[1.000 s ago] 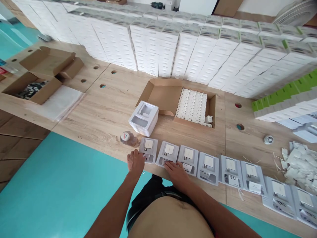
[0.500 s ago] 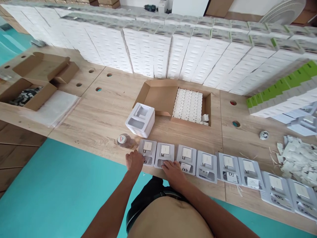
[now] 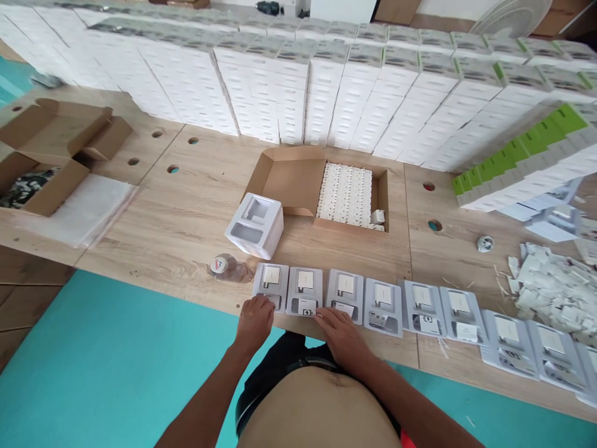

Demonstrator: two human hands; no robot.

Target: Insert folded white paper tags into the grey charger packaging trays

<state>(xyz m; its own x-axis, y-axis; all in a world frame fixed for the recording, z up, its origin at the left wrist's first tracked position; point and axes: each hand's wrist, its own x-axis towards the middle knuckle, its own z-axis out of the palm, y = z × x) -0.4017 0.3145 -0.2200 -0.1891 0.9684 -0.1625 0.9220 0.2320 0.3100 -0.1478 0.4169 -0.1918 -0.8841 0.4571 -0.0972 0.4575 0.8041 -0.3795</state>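
Observation:
Along the table's front edge runs a row of grey plastic trays, each with a white block in its upper recess. My left hand point(image 3: 255, 322) rests its fingers over the lower recess of the leftmost tray point(image 3: 283, 283), partly covering it. The second tray point(image 3: 292, 287) has a white card point(image 3: 301, 307) with a black battery symbol in its lower recess. My right hand point(image 3: 344, 336) lies with fingers stretched out over the lower edge of the third tray point(image 3: 357, 289), close to the second tray's corner. Neither hand visibly holds anything.
A bottle point(image 3: 231, 269) stands left of the trays. Behind are a stack of moulded trays point(image 3: 270, 233) and a carton point(image 3: 382, 190) of white blocks. Stacked white boxes point(image 3: 261, 93) line the back. Loose white pieces point(image 3: 543, 283) pile at right; another open carton point(image 3: 69, 186) sits left.
My right hand has come out of the second tray's lower recess and shifted right, uncovering the card. My left hand has moved from the leftmost tray's side onto its lower recess. The view has shifted slightly.

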